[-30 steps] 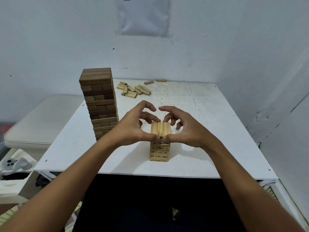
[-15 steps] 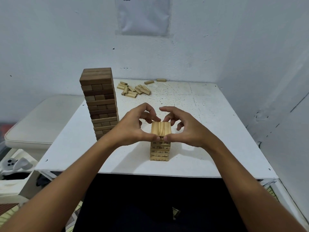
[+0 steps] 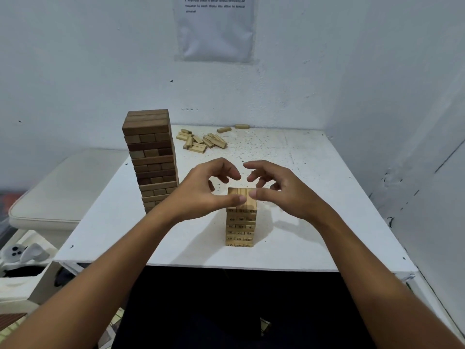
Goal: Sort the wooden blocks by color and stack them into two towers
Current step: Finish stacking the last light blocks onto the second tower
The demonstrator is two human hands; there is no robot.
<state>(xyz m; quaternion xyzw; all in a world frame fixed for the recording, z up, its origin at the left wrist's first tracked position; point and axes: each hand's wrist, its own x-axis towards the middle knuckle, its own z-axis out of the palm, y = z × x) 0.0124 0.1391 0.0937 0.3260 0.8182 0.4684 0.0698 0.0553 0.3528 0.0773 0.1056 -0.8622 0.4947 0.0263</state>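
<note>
Both hands hover at the top of the light tower (image 3: 240,217); my left hand (image 3: 201,190) sits just left of it, thumb lying across the near edge of the top layer, fingers curled loosely above and holding nothing; my right hand (image 3: 284,190) sits just right of it, thumb tip touching or almost touching the same edge, I cannot tell which, fingers arched and released over the far side. That tower stands upright near the front of the white bench (image 3: 289,159), its long axis vertical; the 3 blocks of its top layer run away from me, while the numbered layers below alternate direction. Left of my left wrist and further back stands the dark tower (image 3: 152,159), taller, upright, well apart from the light one. Toward the far edge lies a loose pile of light blocks (image 3: 201,142), flat and pointing in mixed directions; 2 stray blocks (image 3: 232,128) lie beyond it near the wall.
</note>
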